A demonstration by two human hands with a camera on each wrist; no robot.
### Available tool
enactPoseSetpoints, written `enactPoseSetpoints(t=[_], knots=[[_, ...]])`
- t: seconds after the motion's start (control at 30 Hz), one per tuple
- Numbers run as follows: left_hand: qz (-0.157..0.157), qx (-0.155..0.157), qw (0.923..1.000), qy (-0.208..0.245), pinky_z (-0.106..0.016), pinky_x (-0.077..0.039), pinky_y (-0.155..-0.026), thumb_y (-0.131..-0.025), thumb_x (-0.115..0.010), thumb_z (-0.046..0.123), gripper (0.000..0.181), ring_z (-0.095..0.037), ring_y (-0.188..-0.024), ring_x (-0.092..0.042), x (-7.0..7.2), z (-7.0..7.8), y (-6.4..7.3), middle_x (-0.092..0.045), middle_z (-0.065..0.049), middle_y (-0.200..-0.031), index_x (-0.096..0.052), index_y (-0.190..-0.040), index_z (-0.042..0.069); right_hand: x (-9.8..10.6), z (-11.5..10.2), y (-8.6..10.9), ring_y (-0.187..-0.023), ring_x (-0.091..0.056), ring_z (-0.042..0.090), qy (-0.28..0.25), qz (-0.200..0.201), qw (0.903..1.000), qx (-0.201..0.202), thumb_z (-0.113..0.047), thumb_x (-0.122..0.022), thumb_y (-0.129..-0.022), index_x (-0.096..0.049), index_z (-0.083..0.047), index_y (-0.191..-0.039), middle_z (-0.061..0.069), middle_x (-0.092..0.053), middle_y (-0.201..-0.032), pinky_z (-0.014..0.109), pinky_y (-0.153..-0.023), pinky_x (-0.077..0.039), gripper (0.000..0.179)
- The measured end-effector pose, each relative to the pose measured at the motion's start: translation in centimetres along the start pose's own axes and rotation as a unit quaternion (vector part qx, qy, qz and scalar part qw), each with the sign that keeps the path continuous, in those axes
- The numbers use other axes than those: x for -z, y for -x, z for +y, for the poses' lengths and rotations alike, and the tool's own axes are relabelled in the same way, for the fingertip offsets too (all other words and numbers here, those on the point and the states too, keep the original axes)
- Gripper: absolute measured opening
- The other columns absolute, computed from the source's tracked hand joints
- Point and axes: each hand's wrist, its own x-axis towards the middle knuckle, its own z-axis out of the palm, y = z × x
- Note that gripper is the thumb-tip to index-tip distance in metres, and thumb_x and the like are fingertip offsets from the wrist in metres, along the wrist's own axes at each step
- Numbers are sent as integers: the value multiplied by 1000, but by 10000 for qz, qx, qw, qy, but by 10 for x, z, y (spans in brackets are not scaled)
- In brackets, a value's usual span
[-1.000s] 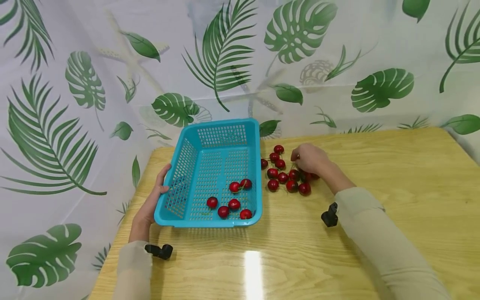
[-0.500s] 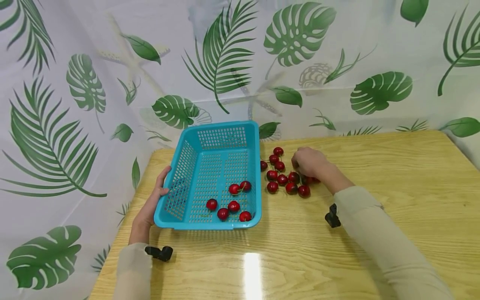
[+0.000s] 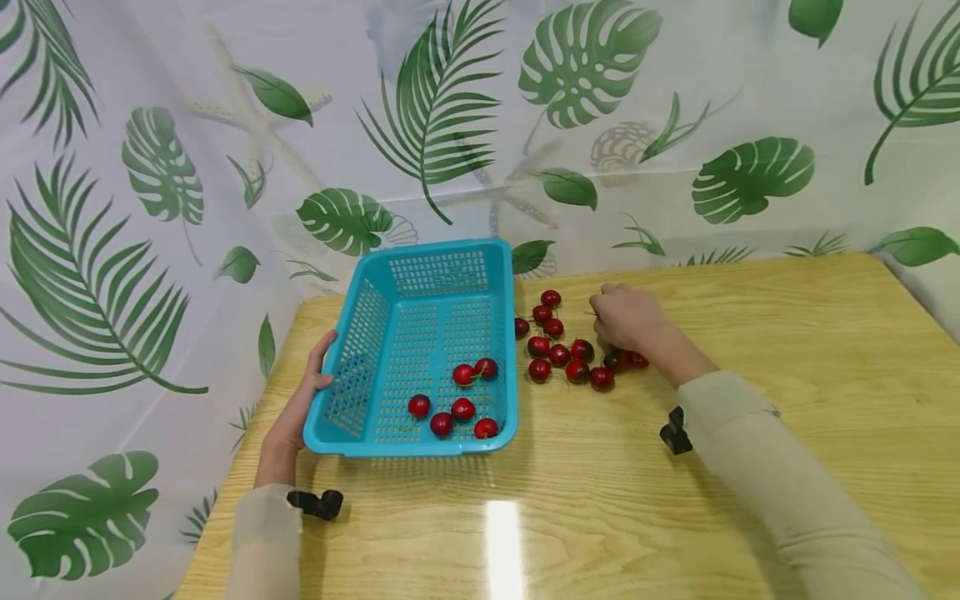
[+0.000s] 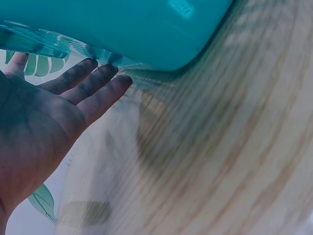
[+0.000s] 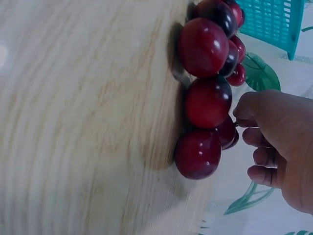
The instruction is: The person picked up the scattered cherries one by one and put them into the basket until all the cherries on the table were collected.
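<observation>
A blue plastic basket holds several red cherries in its near right part. My left hand is at the basket's left side; in the left wrist view its fingers are nearly straight, tips against the outer wall. My right hand is over the far right of a loose group of dark red cherries on the table. In the right wrist view its thumb and forefinger meet at a thin cherry stem, while the other fingers are curled.
The wooden table reaches back to a white leaf-print cloth, which also hangs along the left. The loose cherries lie close beside the basket's right wall. Each sleeve carries a small black camera mount at the wrist.
My right hand has shifted slightly right over the cherries, and a thin stem now shows by its fingertips. The left hand stays at the basket, which still holds the same cherries.
</observation>
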Motion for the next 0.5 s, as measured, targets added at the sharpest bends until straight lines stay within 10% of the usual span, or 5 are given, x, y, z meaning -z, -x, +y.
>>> enactPoseSetpoints(t=[0.13, 0.2, 0.3, 0.37, 0.5], knots=[[11, -12, 10000, -93, -24, -30, -107, -79, -58, 6, 86, -13, -146, -23, -1, 4, -1, -17, 4, -164, -27, -158, 19, 5, 4, 4, -74, -58, 25, -303, 174, 9993, -154, -13, -56, -92, -63, -4, -92, 10, -60, -86, 42, -61, -49, 11], [171, 310, 9992, -194, -26, -30, -108, -81, -53, 4, 85, -14, -145, -25, -32, 36, -6, -15, 4, -165, -24, -159, 19, 6, 7, 6, -70, -56, 24, -480, 223, 9983, -233, -12, -55, -93, -62, -4, -88, 10, -61, -83, 41, -60, -47, 11], [223, 341, 9989, -243, -27, -29, -108, -82, -50, 2, 83, -14, -145, -25, -38, 41, -8, -15, 4, -165, -23, -159, 17, 9, 9, 7, -67, -54, 21, -651, 253, 9970, -331, -13, -52, -96, -62, -5, -86, 8, -62, -78, 38, -59, -46, 17], [336, 521, 9978, -240, -28, -28, -109, -79, -51, 3, 86, -14, -146, -23, -25, 29, -6, -15, 6, -164, -24, -159, 20, 10, 10, 8, -64, -52, 21, -756, 249, 9962, -366, -15, -49, -99, -62, -6, -82, 7, -60, -74, 37, -58, -44, 23], [167, 284, 9992, -217, -32, -25, -112, -73, -60, 9, 92, -19, -148, -16, 49, -44, 5, -14, 2, -165, -26, -158, 21, 12, 9, 8, -61, -52, 20, -899, 447, 9944, -334, -21, -45, -102, -60, -9, -76, 5, -58, -69, 37, -57, -43, 32]])
